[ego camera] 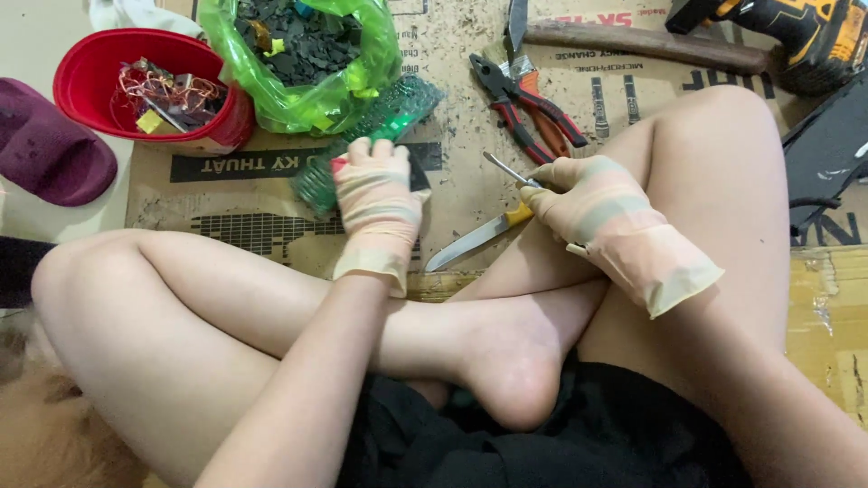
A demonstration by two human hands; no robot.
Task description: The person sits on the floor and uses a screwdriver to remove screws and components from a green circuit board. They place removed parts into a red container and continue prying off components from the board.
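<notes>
I sit cross-legged on cardboard [470, 54], both hands in pale rubber gloves. My left hand [378, 203] is closed on a green circuit board [316, 185] that lies on the cardboard in front of my left knee. My right hand [597, 212] grips a thin metal tool [504, 168] whose tip points up and left. A knife with a steel blade [466, 246] and a yellow handle [519, 215] lies just under my right fingers; whether those fingers also touch it is hidden.
A red bowl [81, 86] with copper wire and scraps stands far left, beside a green plastic bag [362, 77] of dark chips. Red-handled pliers [529, 108], a wooden-handled tool [646, 43] and a yellow-black power drill [805, 27] lie ahead. A purple slipper [45, 145] rests at left.
</notes>
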